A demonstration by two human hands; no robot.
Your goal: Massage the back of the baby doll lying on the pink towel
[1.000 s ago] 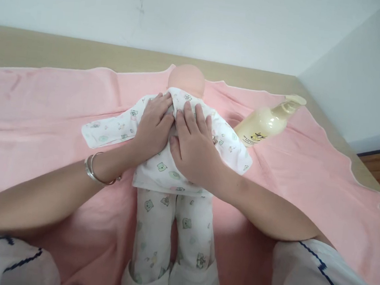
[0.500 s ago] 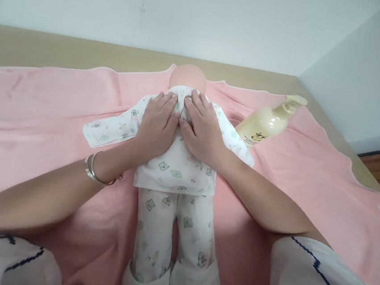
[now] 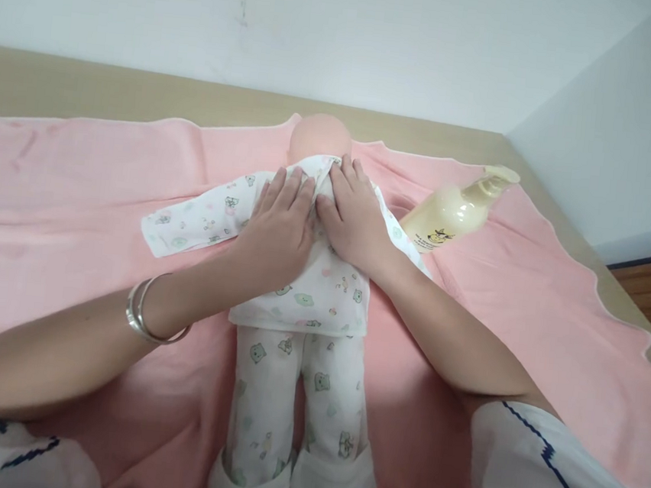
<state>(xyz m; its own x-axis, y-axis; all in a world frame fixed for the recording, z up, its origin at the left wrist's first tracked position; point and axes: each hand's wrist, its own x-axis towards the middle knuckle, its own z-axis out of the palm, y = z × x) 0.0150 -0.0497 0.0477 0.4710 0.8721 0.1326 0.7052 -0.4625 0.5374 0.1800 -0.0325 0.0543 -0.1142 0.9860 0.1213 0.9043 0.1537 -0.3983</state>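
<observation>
Left hand (image 3: 277,235) and right hand (image 3: 358,220) are flattish on the shirt (image 3: 329,294), fingers kinda apart; pushing too hard could bunch it up.

- An indoor baby-care corner; whether in a home or a training room cannot be told.
- Plain pale walls (image 3: 345,39) meet behind a light wood-toned tabletop (image 3: 115,91).
- A pink blanket (image 3: 528,294) covers most of that top.
- On the blanket: a pyjama-clad baby doll (image 3: 328,302) and a pump bottle (image 3: 449,214) bearing a cartoon.
</observation>
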